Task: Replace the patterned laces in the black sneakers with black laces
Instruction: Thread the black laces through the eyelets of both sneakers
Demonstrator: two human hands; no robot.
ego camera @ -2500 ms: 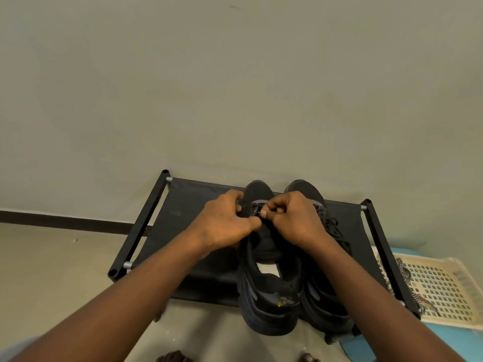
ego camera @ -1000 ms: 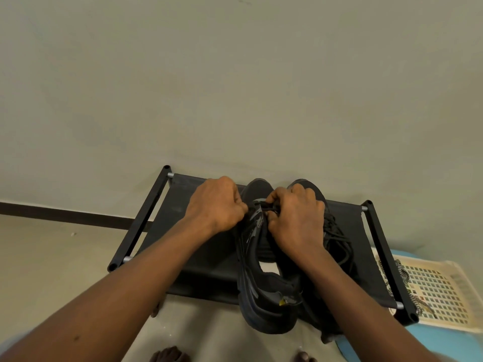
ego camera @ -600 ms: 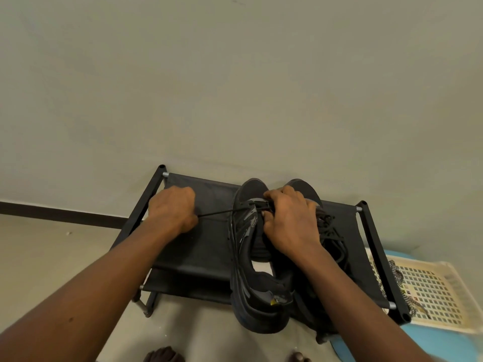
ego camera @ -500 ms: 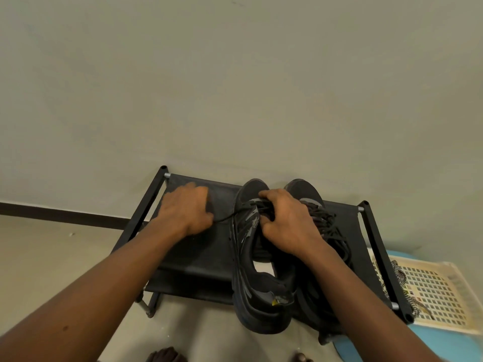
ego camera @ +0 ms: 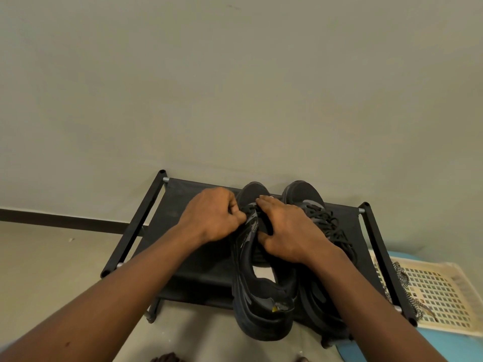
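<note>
Pinches black lace (ego camera: 248,209) at far eyelets of left sneaker (ego camera: 261,304) with left hand (ego camera: 213,218), grip curled tight. Clasps that sneaker's throat with right hand (ego camera: 287,231), grip narrow, thumb at tongue. Has right sneaker (ego camera: 303,192) just beside it on black shoe rack (ego camera: 136,228), toes far, black-laced. With patterned laces (ego camera: 401,276) in cream basket (ego camera: 444,293), right.

Plain grey-green wall (ego camera: 235,87) far, dark skirting (ego camera: 52,218) left, beige floor (ego camera: 39,270), black shoe rack (ego camera: 133,223) against wall; possibly blue mat (ego camera: 457,346) near right.
</note>
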